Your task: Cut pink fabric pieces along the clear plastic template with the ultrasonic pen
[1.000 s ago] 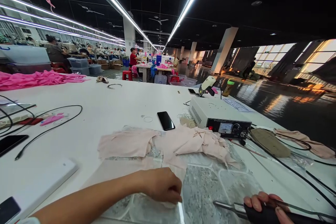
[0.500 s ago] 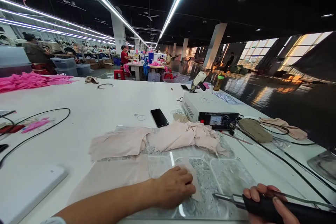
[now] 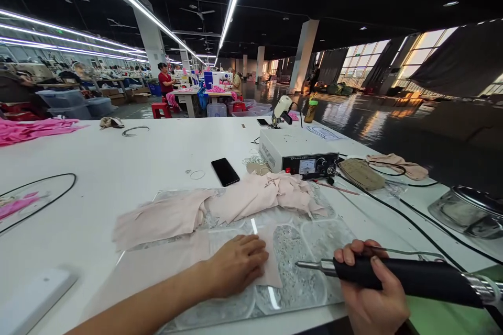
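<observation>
Long strip lights run down the dark ceiling of a big workshop, and people sit at far tables beyond a wide white desk. Near its front edge lies a clear sheet, mottled grey underneath. The person's left hand lies palm down on that sheet with the fingers flat, its grip open and holding nothing. It presses on a small piece of pale pink cloth, which shows past the fingertips. The right hand is just to the right, its grip closed tight round the black handle of a tool. The tool lies nearly level, its thin metal tip pointing left, just beside the edge of the cloth piece. Whether the tip touches the sheet I cannot tell.

Farther back on the sheet sits a heap of cloth in the same pink. Behind it stands a white control box with a dial and knobs, and a dark phone lies flat to its left. A black cable runs from the box across the desk on the right. Bright pink fabric is piled at the far left.
</observation>
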`<state>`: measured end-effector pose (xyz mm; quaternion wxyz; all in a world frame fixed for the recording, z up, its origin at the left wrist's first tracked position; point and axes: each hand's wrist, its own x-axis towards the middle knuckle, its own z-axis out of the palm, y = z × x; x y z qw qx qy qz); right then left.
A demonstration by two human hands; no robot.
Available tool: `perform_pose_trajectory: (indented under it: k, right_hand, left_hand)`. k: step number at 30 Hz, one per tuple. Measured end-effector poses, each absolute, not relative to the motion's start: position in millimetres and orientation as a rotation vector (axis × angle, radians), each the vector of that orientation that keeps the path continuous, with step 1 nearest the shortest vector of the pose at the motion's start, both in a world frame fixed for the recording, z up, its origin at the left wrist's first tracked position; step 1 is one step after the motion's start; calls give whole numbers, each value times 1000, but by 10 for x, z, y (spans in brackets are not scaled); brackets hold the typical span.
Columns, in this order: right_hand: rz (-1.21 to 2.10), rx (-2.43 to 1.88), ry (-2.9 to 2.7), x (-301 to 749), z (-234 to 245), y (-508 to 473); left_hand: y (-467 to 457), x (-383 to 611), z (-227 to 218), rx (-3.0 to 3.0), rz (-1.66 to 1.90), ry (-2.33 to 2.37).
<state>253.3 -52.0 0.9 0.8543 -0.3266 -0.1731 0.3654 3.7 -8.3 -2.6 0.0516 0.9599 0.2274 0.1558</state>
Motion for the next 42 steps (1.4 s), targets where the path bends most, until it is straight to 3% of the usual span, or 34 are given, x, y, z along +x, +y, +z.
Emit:
perform_pose_trajectory:
  k: [5, 42]
  right_hand:
    - [770, -690, -357, 2539, 40, -508]
    - [614, -738, -317, 2767, -99, -455]
  left_hand:
    - [-175, 27, -12, 3047, 446, 381]
    - [80, 442, -243, 2771, 581, 446]
